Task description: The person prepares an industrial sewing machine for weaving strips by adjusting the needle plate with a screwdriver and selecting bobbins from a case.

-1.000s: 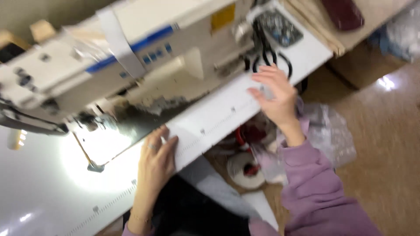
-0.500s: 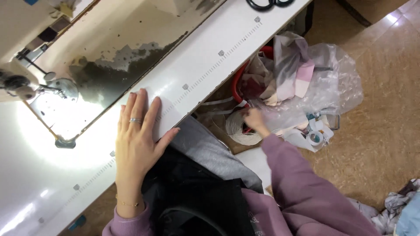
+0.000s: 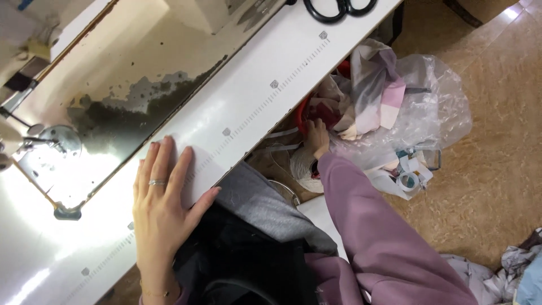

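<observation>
Left hand (image 3: 161,209) flat on the white table (image 3: 243,113) edge, fingers spread, gripping nothing (ring on one finger). Right hand (image 3: 316,136) reaches below the table into the red bin (image 3: 302,116) of fabric scraps (image 3: 370,90); can't tell its grip, fingers hidden.

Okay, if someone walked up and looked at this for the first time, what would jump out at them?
Probably the left hand, spread flat on the white sewing table beside the brightly lit needle area. Next, the right hand in a purple sleeve, reaching below the table edge into a red bin stuffed with fabric scraps and clear plastic. Black scissors lie at the table's far end.
</observation>
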